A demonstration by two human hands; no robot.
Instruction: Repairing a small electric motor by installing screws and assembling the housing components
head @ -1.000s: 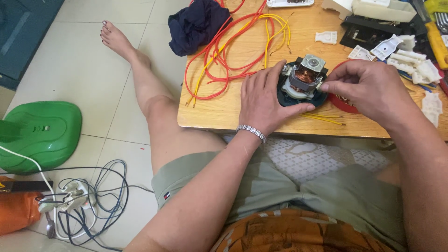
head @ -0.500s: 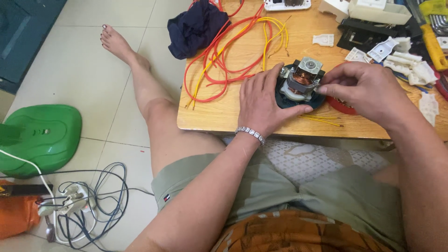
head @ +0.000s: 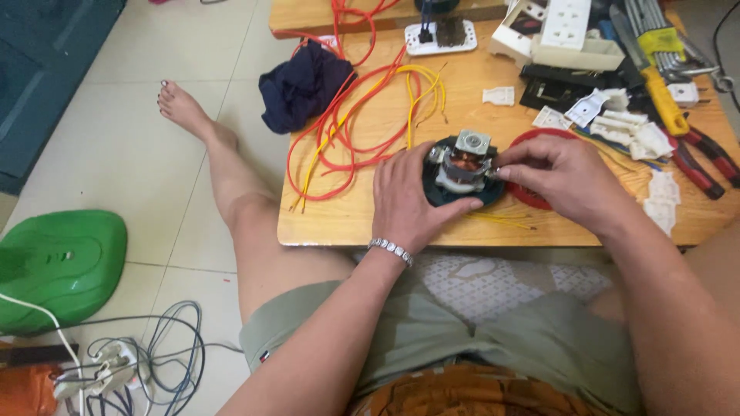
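So you've got the small electric motor [head: 461,163] sitting near the front edge of the low wooden bench [head: 370,219], on top of a dark round base [head: 439,196]. Your left hand [head: 408,199] is laid flat against the left side of that base, fingers together and pressed up against it, thumb reaching along the front rim. There's a silver bracelet [head: 391,249] on that wrist. Your right hand [head: 559,179] comes in from the other side, fingers curled and pinched onto the right edge of the motor, right at the metal frame. You can see the copper winding in the middle of the motor and a grey block on top.

Just behind your right hand there's a red round disc [head: 532,192] lying flat, partly hidden by your knuckles. A couple of thin yellow wires [head: 501,220] run out under the motor toward the front edge.

To the left of the motor is a tangle of red and yellow wires [head: 362,115], and past that a dark blue cloth [head: 301,86] bunched at the corner. Back right you've got white plastic parts [head: 632,131], a yellow-handled tool [head: 667,104] and red-handled pliers [head: 705,158].

On the floor to your left there's a green plastic cover [head: 58,266] and a bundle of cables [head: 146,362].
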